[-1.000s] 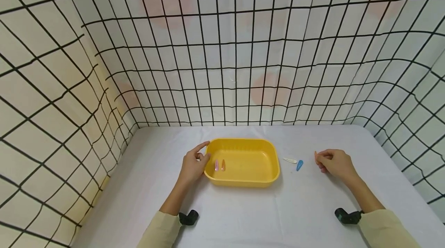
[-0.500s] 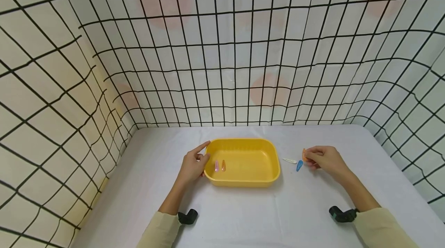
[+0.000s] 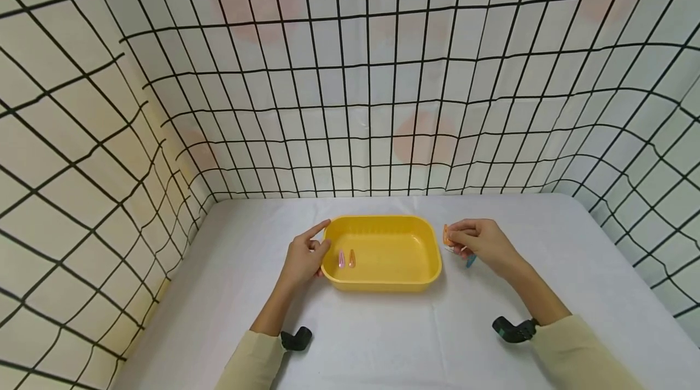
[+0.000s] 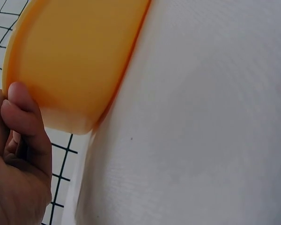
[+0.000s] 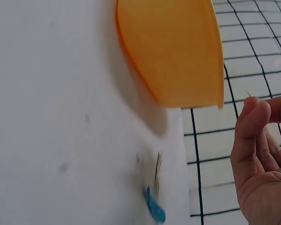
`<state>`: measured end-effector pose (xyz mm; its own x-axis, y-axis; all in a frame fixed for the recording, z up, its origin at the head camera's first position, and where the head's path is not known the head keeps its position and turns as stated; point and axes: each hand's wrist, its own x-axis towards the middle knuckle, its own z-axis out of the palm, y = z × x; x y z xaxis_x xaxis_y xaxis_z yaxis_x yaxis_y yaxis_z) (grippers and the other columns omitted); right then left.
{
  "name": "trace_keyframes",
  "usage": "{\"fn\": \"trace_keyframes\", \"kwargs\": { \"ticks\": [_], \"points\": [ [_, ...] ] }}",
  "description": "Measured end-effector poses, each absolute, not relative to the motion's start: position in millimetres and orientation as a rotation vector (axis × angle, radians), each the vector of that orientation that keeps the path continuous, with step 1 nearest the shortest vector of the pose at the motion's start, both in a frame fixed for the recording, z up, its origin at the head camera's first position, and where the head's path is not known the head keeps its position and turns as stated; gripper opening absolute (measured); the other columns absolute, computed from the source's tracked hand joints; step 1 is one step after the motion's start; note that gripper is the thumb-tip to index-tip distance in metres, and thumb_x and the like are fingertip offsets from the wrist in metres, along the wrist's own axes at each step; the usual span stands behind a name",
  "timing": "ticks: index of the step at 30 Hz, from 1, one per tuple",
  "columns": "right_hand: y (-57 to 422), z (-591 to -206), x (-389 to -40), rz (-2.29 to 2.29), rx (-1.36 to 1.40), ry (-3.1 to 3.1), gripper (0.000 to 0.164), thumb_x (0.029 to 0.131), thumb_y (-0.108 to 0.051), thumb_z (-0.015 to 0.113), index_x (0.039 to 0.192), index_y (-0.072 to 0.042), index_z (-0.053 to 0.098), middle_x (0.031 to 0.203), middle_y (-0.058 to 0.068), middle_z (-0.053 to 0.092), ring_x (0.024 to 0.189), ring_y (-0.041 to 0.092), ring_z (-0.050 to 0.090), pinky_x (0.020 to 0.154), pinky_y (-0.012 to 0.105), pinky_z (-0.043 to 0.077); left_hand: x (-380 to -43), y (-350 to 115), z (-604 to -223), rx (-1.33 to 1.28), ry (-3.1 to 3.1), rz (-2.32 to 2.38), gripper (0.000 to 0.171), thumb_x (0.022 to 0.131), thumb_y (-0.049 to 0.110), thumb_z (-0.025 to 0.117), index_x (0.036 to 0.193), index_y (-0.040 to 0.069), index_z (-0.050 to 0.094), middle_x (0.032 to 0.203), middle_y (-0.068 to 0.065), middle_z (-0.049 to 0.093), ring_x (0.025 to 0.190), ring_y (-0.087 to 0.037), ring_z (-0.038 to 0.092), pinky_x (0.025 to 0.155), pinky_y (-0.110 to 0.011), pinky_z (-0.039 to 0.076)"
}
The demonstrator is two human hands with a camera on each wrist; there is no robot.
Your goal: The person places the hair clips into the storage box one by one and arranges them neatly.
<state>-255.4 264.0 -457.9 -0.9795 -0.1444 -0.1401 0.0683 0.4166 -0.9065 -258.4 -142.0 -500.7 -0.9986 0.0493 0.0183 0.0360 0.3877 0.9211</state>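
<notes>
A yellow plastic tray [image 3: 394,253] stands on the white-covered table. My left hand [image 3: 302,258] grips its left rim, with curled fingers against the wall in the left wrist view. Inside, at the left, lie a pink hair clip [image 3: 341,259] and an orange hair clip [image 3: 352,258] side by side. My right hand [image 3: 483,245] pinches another orange hair clip [image 3: 445,234] between thumb and fingertips, just off the tray's right rim. Under that hand, a blue hair clip [image 5: 154,208] and a white hair clip [image 5: 158,169] lie on the table, partly hidden in the head view.
Black-lined grid cloth [image 3: 372,86] rises behind the table [image 3: 383,341] and along both sides. Each wrist wears a black camera mount, the left one [image 3: 296,339] and the right one [image 3: 514,330] both low over the tabletop.
My right hand has moved left with the orange hair clip, from the right of the blue clip to near the tray's rim. The left hand and the tray have stayed in place.
</notes>
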Motion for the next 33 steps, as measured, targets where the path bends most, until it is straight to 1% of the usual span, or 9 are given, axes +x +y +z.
{"fn": "trace_keyframes", "kwargs": {
  "ticks": [6,10,15,17,24,26,33],
  "points": [
    [237,-450,-257,-1.642,-0.133,2.409,0.038,0.101,-0.022,0.067,0.123,0.008,0.065,0.098,0.020,0.074,0.074,0.016,0.066,0.066,0.026,0.060,-259,-142,-501,0.086,2.590,1.754,0.047,0.099,0.022,0.065,0.144,0.035,0.060,0.058,-0.003,0.051,0.035,-0.016,0.051,0.038,-0.023,0.043],
    [220,-447,-258,-1.661,-0.193,2.381,0.037,0.099,-0.021,0.069,0.120,0.009,0.066,0.098,0.019,0.074,0.073,0.016,0.066,0.066,0.027,0.060,-259,-143,-502,0.085,2.580,1.758,0.047,0.099,0.023,0.065,0.144,0.035,0.060,0.058,-0.003,0.051,0.036,-0.016,0.052,0.038,-0.023,0.043],
    [201,-449,-262,-1.699,-0.223,2.332,0.031,0.098,-0.018,0.069,0.116,0.008,0.067,0.095,0.016,0.075,0.073,0.017,0.068,0.065,0.025,0.060,-258,-144,-503,0.084,2.576,1.759,0.048,0.099,0.023,0.065,0.145,0.035,0.059,0.058,-0.004,0.052,0.036,-0.017,0.052,0.038,-0.023,0.043],
    [194,-450,-264,-1.711,-0.217,2.313,0.029,0.098,-0.016,0.069,0.115,0.008,0.068,0.094,0.015,0.075,0.072,0.018,0.068,0.065,0.024,0.060,-258,-143,-503,0.083,2.574,1.762,0.047,0.099,0.023,0.064,0.145,0.035,0.059,0.058,-0.004,0.052,0.036,-0.017,0.052,0.038,-0.023,0.043],
    [167,-455,-266,-1.708,-0.192,2.296,0.025,0.097,-0.013,0.070,0.111,0.008,0.070,0.093,0.020,0.075,0.070,0.018,0.069,0.064,0.025,0.060,-258,-143,-503,0.072,2.582,1.769,0.047,0.099,0.023,0.065,0.143,0.036,0.060,0.057,-0.003,0.051,0.035,-0.016,0.052,0.038,-0.024,0.043],
    [160,-456,-266,-1.683,-0.176,2.316,0.024,0.097,-0.013,0.070,0.110,0.008,0.070,0.091,0.018,0.076,0.069,0.018,0.070,0.064,0.026,0.061,-257,-143,-504,0.074,2.583,1.773,0.047,0.099,0.022,0.065,0.143,0.036,0.060,0.056,-0.003,0.051,0.034,-0.016,0.051,0.037,-0.024,0.043],
    [138,-462,-269,-1.615,-0.097,2.363,0.019,0.096,-0.012,0.071,0.107,0.004,0.074,0.088,0.015,0.077,0.070,0.023,0.073,0.065,0.029,0.061,-257,-142,-503,0.067,2.583,1.767,0.047,0.099,0.022,0.065,0.143,0.036,0.060,0.056,-0.003,0.050,0.034,-0.015,0.051,0.037,-0.024,0.043]
  ]
}}
